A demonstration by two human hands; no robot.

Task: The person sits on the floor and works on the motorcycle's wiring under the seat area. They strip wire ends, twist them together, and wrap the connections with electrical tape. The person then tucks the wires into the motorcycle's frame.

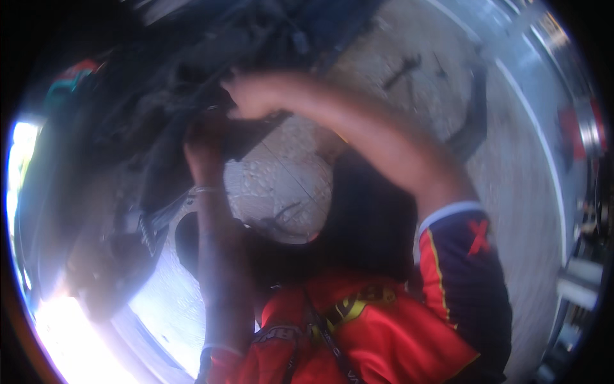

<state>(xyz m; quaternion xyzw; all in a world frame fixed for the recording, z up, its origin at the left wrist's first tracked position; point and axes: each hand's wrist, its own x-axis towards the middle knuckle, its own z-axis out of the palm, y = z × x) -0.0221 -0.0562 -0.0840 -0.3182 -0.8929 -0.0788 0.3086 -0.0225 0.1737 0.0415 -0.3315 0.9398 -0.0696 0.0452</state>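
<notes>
My right hand (246,95) reaches across from the right to a large dark machine (134,166) with black panels, which looks like part of a vehicle, filling the left side. My left hand (208,133) is just below it, against the machine’s dark edge. Both hands are blurred and close together at that edge; I cannot make out their fingers or anything between them. A dark tool (400,73) and a thinner one (440,65) lie on the floor beyond my right arm. Another dark slender object (286,211) lies on the floor between my forearms.
A speckled pale floor (515,211) runs down the right, edged by a pale curved line. Along the far right rim stand a red-and-metal cylinder (582,128) and metal items (579,288). A green and red object (71,83) sits at the upper left, above bright glare.
</notes>
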